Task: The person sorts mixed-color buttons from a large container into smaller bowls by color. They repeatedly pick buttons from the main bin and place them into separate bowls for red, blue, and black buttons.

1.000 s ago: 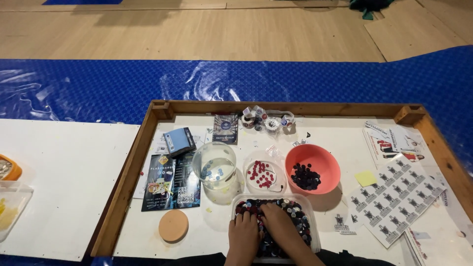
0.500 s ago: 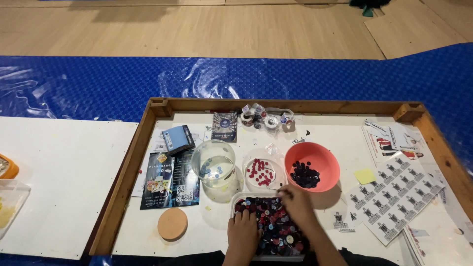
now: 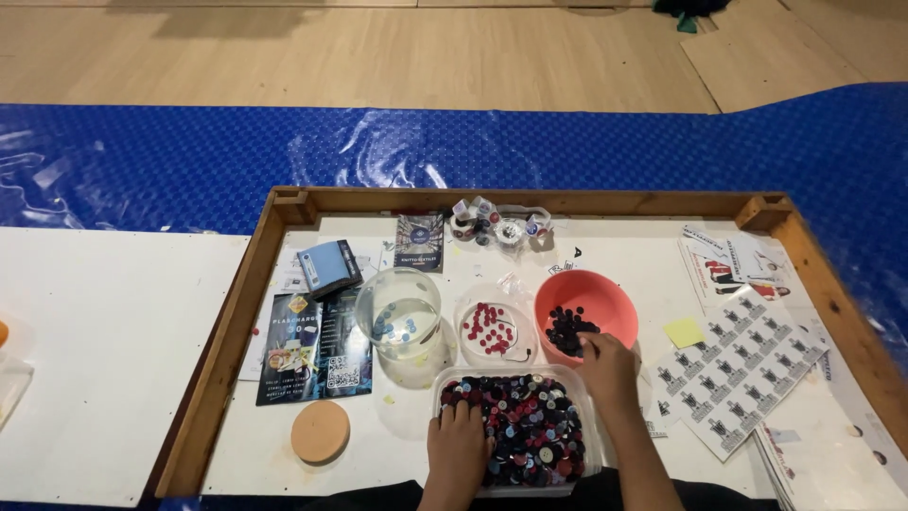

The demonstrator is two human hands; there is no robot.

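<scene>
Right hand [image 3: 605,364] reached pink bowl [image 3: 586,305].

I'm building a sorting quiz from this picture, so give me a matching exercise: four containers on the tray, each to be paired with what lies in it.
Containers:
1. pink bowl
2. clear glass jar
3. small clear dish
4. clear plastic tub

Contents:
a. red buttons
b. mixed red, dark and pale buttons
c. dark buttons
d. a few blue buttons

Pairs: 1-c, 2-d, 3-a, 4-b
</scene>
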